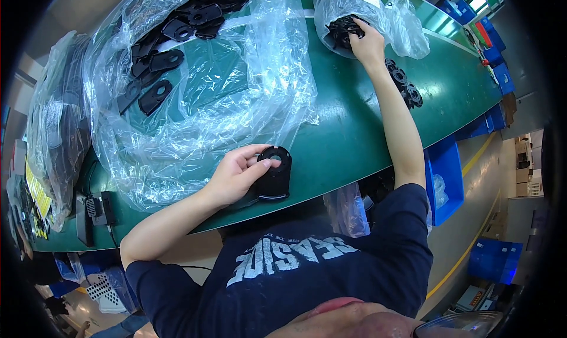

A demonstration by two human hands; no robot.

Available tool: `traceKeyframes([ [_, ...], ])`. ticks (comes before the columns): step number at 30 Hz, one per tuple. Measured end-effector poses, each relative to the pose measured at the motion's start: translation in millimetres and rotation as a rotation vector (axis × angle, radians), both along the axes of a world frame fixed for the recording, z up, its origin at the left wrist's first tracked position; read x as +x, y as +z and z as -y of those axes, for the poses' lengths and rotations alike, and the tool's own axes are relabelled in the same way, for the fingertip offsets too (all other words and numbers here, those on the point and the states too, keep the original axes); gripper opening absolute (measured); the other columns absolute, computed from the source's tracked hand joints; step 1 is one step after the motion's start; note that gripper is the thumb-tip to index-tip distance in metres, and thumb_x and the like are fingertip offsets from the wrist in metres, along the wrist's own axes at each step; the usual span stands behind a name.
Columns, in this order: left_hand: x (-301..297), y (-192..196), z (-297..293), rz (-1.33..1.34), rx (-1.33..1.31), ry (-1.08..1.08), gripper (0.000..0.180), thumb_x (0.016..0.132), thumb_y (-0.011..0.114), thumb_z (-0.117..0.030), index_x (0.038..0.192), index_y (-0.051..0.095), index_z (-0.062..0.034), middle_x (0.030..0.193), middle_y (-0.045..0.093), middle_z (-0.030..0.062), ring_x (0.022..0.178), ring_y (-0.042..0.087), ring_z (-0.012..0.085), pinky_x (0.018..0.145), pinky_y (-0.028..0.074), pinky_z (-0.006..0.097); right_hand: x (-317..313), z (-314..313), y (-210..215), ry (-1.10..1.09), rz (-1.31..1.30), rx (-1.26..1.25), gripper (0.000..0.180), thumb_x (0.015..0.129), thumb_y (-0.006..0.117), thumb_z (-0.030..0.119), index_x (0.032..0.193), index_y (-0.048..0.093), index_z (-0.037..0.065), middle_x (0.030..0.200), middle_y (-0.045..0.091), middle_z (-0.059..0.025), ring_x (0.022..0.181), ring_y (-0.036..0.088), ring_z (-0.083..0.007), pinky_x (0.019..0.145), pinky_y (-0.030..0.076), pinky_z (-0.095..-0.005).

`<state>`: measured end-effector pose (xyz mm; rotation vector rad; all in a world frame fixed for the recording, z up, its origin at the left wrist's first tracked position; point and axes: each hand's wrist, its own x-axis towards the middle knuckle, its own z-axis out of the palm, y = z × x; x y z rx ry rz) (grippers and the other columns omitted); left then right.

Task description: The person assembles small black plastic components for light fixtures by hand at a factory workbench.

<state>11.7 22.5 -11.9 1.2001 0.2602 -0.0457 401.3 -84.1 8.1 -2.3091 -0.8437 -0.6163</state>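
Observation:
My left hand [235, 174] pinches a flat black plastic part [274, 183] with a round hole at its far end, near the table's front edge. The thumb and fingers close on the part beside the hole. Stretched far out to the right, my right hand [367, 43] reaches into the mouth of a clear plastic bag [348, 6]. Its fingers are bent among small black parts [339, 33] inside, and their tips are partly hidden there. Several black ring-shaped parts [399, 76] lie on the table beside my right forearm.
A large open clear bag [283, 72] spreads over the green table [342, 143], with black plastic parts [198, 20] inside. Another filled plastic bag [58, 119] stands at the left. A black power adapter [101, 208] sits near the left front edge. Below the right edge is a blue bin [446, 181].

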Motion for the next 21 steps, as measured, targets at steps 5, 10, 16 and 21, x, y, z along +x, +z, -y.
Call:
traceKeyframes([
  [5,-0.7,0.3,0.7,-0.004,0.002,0.003,0.036,0.09,0.053,-0.008,0.124,0.045,0.001,0.101,0.064,0.0131,0.084,0.059,0.0099,0.079,0.047,0.025,-20.1,6.4,1.0,0.08,0.142,0.151,0.038,0.073,0.059,0.018,0.11,0.062,0.012,0.103,0.061,-0.0159,0.094,0.059,-0.0332,0.082,0.047,-0.0407],
  [10,0.9,2.9,0.0,-0.005,0.071,0.003,0.037,0.089,0.055,-0.013,0.122,0.047,-0.0003,0.097,0.065,0.0078,0.073,0.054,0.004,0.065,0.043,0.019,-34.5,2.2,-1.5,0.002,0.109,-0.016,0.039,0.075,0.06,0.018,0.114,0.059,0.012,0.105,0.06,-0.0139,0.095,0.058,-0.0329,0.083,0.047,-0.0384],
  [16,1.5,2.4,2.0,-0.008,0.064,0.016,0.036,0.088,0.055,-0.014,0.121,0.049,-0.0004,0.096,0.066,0.0055,0.067,0.049,0.0021,0.059,0.039,0.018,-37.7,2.4,-7.8,0.024,0.024,-0.084,0.042,0.076,0.061,0.022,0.117,0.057,0.011,0.111,0.057,-0.0135,0.096,0.058,-0.0339,0.083,0.047,-0.04],
  [21,0.2,1.2,2.0,0.002,0.078,0.013,0.036,0.088,0.056,-0.015,0.121,0.049,0.0002,0.096,0.066,0.0052,0.067,0.049,0.0022,0.059,0.039,0.018,-39.6,8.4,-19.6,0.129,0.063,-0.125,0.054,0.072,0.067,0.022,0.121,0.052,0.006,0.11,0.057,-0.0175,0.099,0.056,-0.0334,0.086,0.045,-0.0386],
])
